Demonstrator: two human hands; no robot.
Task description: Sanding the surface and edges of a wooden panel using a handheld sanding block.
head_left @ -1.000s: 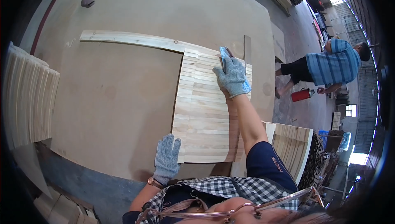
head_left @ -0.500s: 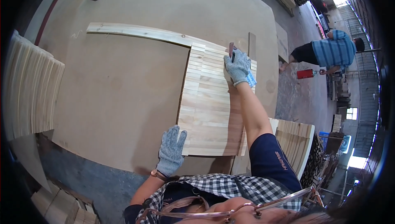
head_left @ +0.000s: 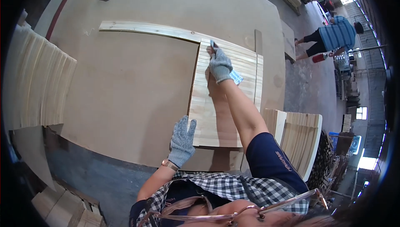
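I found the slatted panel (head_left: 202,106) against the wooden strip (head_left: 150,28), my right hand (head_left: 221,65) curled round a partly hidden object (head_left: 213,45) near the strip, my left hand (head_left: 182,140) spread well apart from it, and judged flat, even pressure advisable.

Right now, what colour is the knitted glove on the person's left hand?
The knitted glove on the left hand is mottled blue-grey, best seen in the head view.
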